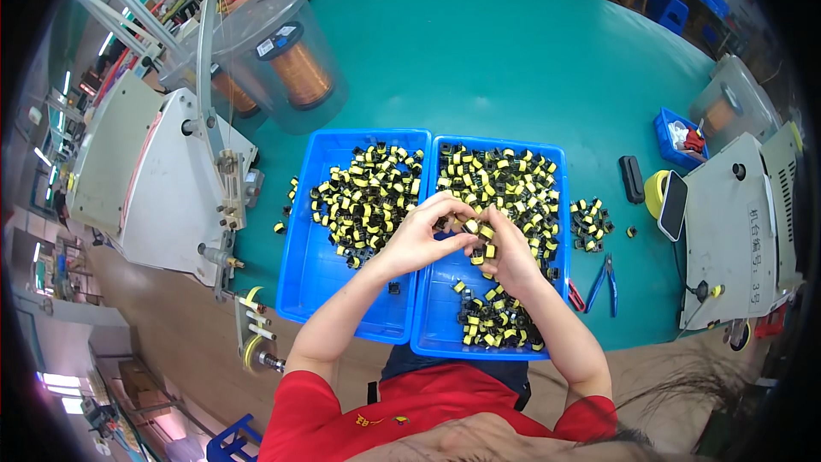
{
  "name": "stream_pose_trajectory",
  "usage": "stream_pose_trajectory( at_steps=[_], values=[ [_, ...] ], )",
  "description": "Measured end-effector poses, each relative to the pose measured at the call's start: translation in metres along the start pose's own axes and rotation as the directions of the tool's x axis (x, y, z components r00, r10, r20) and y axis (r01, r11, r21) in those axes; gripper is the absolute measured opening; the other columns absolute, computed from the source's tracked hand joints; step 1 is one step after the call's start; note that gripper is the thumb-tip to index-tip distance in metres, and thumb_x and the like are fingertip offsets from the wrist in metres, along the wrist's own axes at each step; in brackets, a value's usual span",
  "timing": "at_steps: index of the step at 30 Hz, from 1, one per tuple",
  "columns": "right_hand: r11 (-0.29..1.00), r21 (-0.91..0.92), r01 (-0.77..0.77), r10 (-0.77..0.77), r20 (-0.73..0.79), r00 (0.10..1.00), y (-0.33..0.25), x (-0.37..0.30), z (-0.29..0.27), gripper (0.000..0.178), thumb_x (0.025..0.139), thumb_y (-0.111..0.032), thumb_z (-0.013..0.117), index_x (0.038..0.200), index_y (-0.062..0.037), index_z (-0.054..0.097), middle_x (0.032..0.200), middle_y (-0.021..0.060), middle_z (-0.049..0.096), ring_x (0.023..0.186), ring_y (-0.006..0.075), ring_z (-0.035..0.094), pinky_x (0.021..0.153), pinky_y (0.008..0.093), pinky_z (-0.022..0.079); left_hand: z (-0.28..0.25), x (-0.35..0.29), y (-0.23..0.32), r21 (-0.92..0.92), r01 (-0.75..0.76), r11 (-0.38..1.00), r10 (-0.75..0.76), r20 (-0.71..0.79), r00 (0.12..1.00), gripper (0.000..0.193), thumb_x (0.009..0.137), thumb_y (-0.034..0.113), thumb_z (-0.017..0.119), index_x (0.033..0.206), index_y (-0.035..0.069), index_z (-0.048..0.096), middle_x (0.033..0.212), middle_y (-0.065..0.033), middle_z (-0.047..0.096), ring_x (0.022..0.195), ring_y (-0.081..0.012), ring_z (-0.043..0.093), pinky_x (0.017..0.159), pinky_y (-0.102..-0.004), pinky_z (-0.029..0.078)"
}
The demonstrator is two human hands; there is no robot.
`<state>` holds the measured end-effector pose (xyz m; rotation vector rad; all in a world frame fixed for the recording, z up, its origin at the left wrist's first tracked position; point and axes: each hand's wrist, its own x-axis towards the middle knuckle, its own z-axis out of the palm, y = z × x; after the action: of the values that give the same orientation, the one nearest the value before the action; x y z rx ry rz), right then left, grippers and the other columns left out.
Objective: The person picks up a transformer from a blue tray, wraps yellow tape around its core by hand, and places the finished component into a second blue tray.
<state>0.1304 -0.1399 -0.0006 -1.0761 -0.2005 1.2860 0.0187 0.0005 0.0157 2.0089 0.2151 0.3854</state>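
My left hand and my right hand meet above the right blue tray. Several small black coil bobbins wrapped in yellow tape show between my fingers. My right hand's fingers curl round some of them. The left thumb and fingers close in a pinch at the same cluster; how many bobbins each hand grips is partly hidden. Under my hands, the right tray holds many more bobbins, heaped at the far end and in a smaller pile near me. The left blue tray has another heap.
Loose bobbins lie right of the trays, near blue-handled pliers and a black case. Winding machines flank the green table. A copper wire spool stands in a clear tub at the far left; a phone leans at right.
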Motion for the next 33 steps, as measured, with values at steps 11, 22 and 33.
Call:
stream_pose_trajectory(
  at_steps=[11,22,33],
  values=[
    [0.994,-0.112,0.008,-0.014,-0.049,0.999,-0.001,-0.002,0.007,0.038,0.092,-0.034,0.046,0.118,-0.0058,0.043,0.102,0.0117,0.06,0.077,0.0146,0.059,0.047,0.0221,0.039,-0.004,-0.002,-0.004,-0.419,0.214,0.882,-0.225,0.024,0.974,0.026,0.078,0.005,0.064,0.103,0.004,0.059,0.093,-0.0004,0.056,0.087,-0.0084,0.054,0.077,-0.0244,0.044],
    [0.837,-0.481,0.261,-0.304,-0.013,0.952,0.002,-0.006,0.014,0.033,0.084,-0.02,0.065,0.111,-0.0049,0.055,0.075,0.0005,0.057,0.069,0.0073,0.057,0.053,0.0192,0.04,-0.048,-0.001,-0.021,0.076,0.255,0.964,-0.193,-0.46,0.866,0.022,0.079,0.009,0.064,0.099,0.003,0.059,0.091,-0.0012,0.056,0.077,-0.0089,0.048,0.07,-0.0248,0.043],
    [0.778,-0.468,0.42,-0.432,0.088,0.898,0.015,-0.001,0.008,0.043,0.083,-0.01,0.063,0.123,-0.0062,0.046,0.081,0.0033,0.058,0.071,0.009,0.058,0.062,0.0223,0.046,0.002,-0.002,-0.008,-0.179,0.165,0.97,-0.162,0.029,0.986,0.033,0.076,0.015,0.073,0.104,0.003,0.06,0.098,-0.0019,0.059,0.083,-0.0084,0.051,0.074,-0.0235,0.043]
  ],
)
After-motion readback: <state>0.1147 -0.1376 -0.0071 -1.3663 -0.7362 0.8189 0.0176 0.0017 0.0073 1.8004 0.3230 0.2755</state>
